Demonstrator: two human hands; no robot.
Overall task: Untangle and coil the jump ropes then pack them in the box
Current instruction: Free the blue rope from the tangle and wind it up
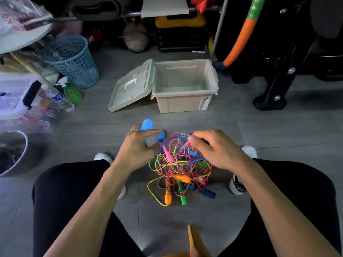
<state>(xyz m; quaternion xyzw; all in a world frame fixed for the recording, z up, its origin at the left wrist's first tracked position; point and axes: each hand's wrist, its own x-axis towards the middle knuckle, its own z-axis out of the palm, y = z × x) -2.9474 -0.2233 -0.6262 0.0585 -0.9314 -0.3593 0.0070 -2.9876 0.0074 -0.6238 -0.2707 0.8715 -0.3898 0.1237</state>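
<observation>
A tangle of coloured jump ropes [181, 167] lies on the grey floor between my legs, with pink, orange, green and blue handles sticking out of it. My left hand [137, 148] is at the pile's upper left and pinches a blue handle [161, 136] between index finger and thumb; a larger light blue handle [147, 124] shows just behind the fingers. My right hand [213, 149] is over the top right of the tangle, its fingers curled into the cords. The beige box [185, 102] stands open and empty beyond the pile, its lid [130, 89] swung down to the left.
A blue mesh basket [71, 59], a water bottle [59, 98], a green spray bottle [71, 91] and a clear storage bin [16, 97] crowd the left. A metal bowl [13, 153] is nearer left. A black machine foot [270, 102] stands right of the box.
</observation>
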